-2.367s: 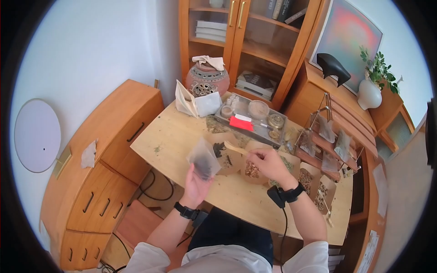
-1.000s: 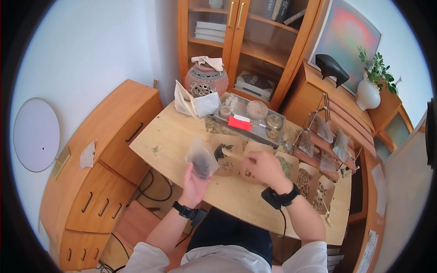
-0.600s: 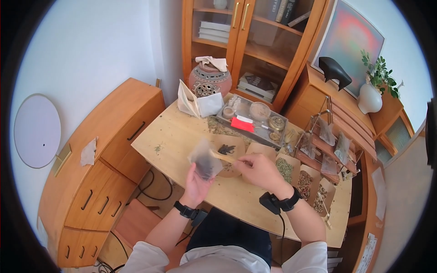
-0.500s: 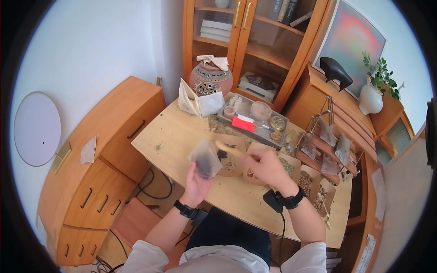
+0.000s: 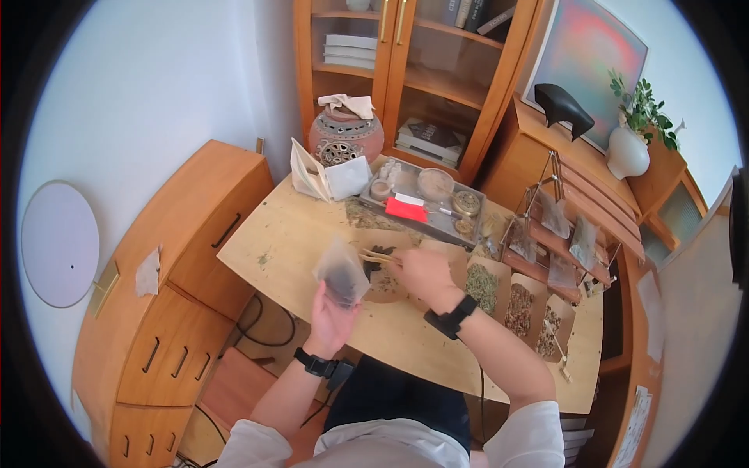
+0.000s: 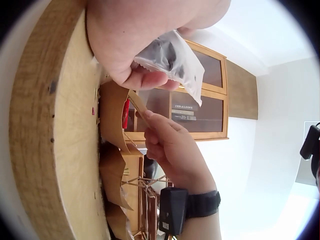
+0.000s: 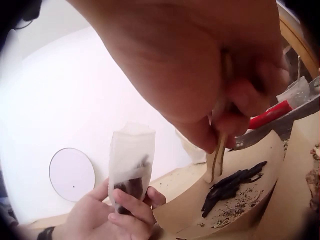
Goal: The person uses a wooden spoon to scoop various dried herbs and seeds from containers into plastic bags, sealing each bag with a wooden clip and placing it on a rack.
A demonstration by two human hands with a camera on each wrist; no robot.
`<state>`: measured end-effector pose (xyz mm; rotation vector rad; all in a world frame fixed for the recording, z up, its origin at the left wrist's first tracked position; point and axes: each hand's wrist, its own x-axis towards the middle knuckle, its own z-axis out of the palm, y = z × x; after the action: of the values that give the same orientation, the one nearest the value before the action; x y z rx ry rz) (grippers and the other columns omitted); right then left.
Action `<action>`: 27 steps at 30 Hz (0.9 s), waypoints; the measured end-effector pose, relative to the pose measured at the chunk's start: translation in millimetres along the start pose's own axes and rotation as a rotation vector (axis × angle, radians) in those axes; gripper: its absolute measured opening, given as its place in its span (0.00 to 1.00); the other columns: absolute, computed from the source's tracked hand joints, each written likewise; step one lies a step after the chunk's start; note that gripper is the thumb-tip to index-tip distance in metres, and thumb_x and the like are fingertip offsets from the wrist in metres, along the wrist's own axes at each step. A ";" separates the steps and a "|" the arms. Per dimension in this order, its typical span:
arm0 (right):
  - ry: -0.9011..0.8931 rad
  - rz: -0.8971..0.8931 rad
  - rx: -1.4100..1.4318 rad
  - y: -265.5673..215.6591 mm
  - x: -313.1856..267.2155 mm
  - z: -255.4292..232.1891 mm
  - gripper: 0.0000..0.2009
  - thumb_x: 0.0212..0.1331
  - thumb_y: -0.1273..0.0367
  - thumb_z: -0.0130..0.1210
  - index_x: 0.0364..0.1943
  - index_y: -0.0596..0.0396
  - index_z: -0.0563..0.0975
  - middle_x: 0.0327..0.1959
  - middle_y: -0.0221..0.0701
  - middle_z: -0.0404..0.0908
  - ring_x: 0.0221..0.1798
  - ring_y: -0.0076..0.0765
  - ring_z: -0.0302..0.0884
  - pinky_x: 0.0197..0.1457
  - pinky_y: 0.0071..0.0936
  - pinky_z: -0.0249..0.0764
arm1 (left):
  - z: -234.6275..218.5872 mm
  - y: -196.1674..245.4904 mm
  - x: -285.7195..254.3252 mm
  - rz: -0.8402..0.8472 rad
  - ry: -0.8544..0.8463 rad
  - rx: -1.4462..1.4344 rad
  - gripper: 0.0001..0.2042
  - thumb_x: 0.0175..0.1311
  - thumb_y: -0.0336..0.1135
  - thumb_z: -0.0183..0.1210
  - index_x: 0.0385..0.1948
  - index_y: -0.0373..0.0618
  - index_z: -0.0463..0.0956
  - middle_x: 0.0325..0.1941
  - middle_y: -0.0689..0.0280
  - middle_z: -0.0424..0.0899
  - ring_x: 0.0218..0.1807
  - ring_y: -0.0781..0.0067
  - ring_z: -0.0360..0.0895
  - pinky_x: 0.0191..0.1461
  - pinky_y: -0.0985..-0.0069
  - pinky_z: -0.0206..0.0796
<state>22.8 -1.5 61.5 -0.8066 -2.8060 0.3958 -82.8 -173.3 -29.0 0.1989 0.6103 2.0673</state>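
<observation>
The left hand (image 5: 334,318) grips a translucent pouch (image 5: 343,273) with dark pieces inside, held above the table's front part. Pinched in the right hand (image 5: 425,277) are wooden tongs (image 5: 378,256), their tips over a paper tray (image 5: 384,290) of dark strips. In the right wrist view the tongs (image 7: 217,159) point down beside the black strips (image 7: 231,187), with small crumbs around them; whether they touch cannot be told. The pouch (image 7: 131,167) stands upright in the left hand (image 7: 117,212), left of the tray. The left wrist view shows the pouch (image 6: 175,62) in curled fingers.
More paper trays hold green herbs (image 5: 481,288) and brown pieces (image 5: 519,310) to the right. Behind lies a grey tray (image 5: 445,230) with jars and a red item (image 5: 406,208). A tiered rack (image 5: 558,249) with pouches stands right; a pottery jar (image 5: 347,140) is at the back.
The right hand has moved left and turned, bringing the tongs from above the trays to the dark strips. The left hand keeps its grip on the pouch. The head view has shifted slightly.
</observation>
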 end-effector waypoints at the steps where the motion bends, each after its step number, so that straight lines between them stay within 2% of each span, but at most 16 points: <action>1: -0.027 0.012 -0.038 -4.5 3.1 0.6 0.12 0.60 0.62 0.52 0.29 0.50 0.85 0.29 0.42 0.85 0.37 0.48 0.84 0.40 0.43 0.79 | 0.6 0.1 0.3 -0.001 0.001 -0.002 0.23 0.73 0.55 0.47 0.62 0.55 0.64 0.57 0.70 0.73 0.54 0.71 0.69 0.53 0.70 0.61; 5: -0.073 0.021 -0.173 0.9 7.4 -1.8 0.12 0.57 0.64 0.54 0.29 0.54 0.85 0.30 0.45 0.85 0.38 0.48 0.85 0.40 0.41 0.80 | 3.8 1.2 -0.6 -0.005 0.036 0.015 0.22 0.73 0.54 0.46 0.62 0.55 0.65 0.57 0.71 0.74 0.55 0.72 0.70 0.53 0.71 0.61; 8: -0.061 0.025 -0.208 10.7 3.5 -21.0 0.12 0.55 0.63 0.55 0.30 0.55 0.85 0.31 0.43 0.85 0.39 0.47 0.86 0.41 0.41 0.80 | 8.3 2.6 -3.7 -0.002 0.039 0.021 0.21 0.73 0.53 0.46 0.62 0.56 0.65 0.57 0.72 0.75 0.55 0.74 0.70 0.52 0.74 0.60; 12: -0.091 0.180 -0.085 20.6 5.7 -36.8 0.12 0.56 0.59 0.56 0.35 0.47 0.86 0.34 0.41 0.85 0.42 0.48 0.84 0.47 0.41 0.79 | 3.6 1.5 -1.1 -0.011 0.006 0.018 0.21 0.73 0.53 0.46 0.62 0.56 0.65 0.58 0.72 0.74 0.56 0.75 0.69 0.53 0.73 0.60; 15: -0.084 0.224 -0.069 28.5 7.1 -26.3 0.12 0.56 0.59 0.56 0.36 0.46 0.86 0.35 0.41 0.86 0.42 0.49 0.84 0.47 0.42 0.79 | 4.7 0.6 -0.4 -0.004 0.017 0.022 0.22 0.73 0.55 0.46 0.62 0.55 0.65 0.57 0.71 0.74 0.54 0.73 0.70 0.52 0.72 0.61; 18: -0.075 0.179 -0.076 32.3 2.4 -19.4 0.12 0.57 0.59 0.56 0.33 0.49 0.86 0.34 0.41 0.86 0.40 0.48 0.85 0.46 0.41 0.80 | 6.6 1.9 -1.4 0.005 0.010 0.036 0.23 0.73 0.56 0.46 0.62 0.54 0.64 0.58 0.70 0.74 0.54 0.72 0.70 0.52 0.72 0.61; 21: -0.047 0.239 -0.044 25.1 -0.9 -28.2 0.13 0.58 0.58 0.56 0.33 0.50 0.86 0.33 0.40 0.86 0.40 0.47 0.85 0.45 0.41 0.80 | 6.1 2.1 -2.8 0.004 0.030 0.049 0.24 0.73 0.56 0.47 0.63 0.54 0.63 0.59 0.70 0.73 0.55 0.72 0.69 0.53 0.71 0.61; 24: -0.108 0.223 -0.094 20.1 -0.4 -33.0 0.15 0.59 0.57 0.56 0.33 0.52 0.86 0.32 0.40 0.86 0.39 0.48 0.85 0.43 0.41 0.80 | 6.3 1.3 -2.4 0.003 0.040 0.042 0.24 0.72 0.56 0.47 0.64 0.54 0.63 0.60 0.70 0.72 0.56 0.72 0.68 0.54 0.71 0.60; 27: -0.081 0.135 -0.144 25.5 -0.4 -10.1 0.15 0.58 0.58 0.56 0.32 0.55 0.85 0.30 0.41 0.86 0.38 0.49 0.85 0.41 0.41 0.80 | 6.5 0.5 -1.1 0.002 0.035 0.036 0.24 0.72 0.56 0.47 0.63 0.54 0.63 0.59 0.69 0.72 0.56 0.72 0.69 0.54 0.71 0.61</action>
<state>38.2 21.0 63.2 -1.0371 -2.8907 0.2537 -80.1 -172.2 -23.0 0.1847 0.6692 2.0661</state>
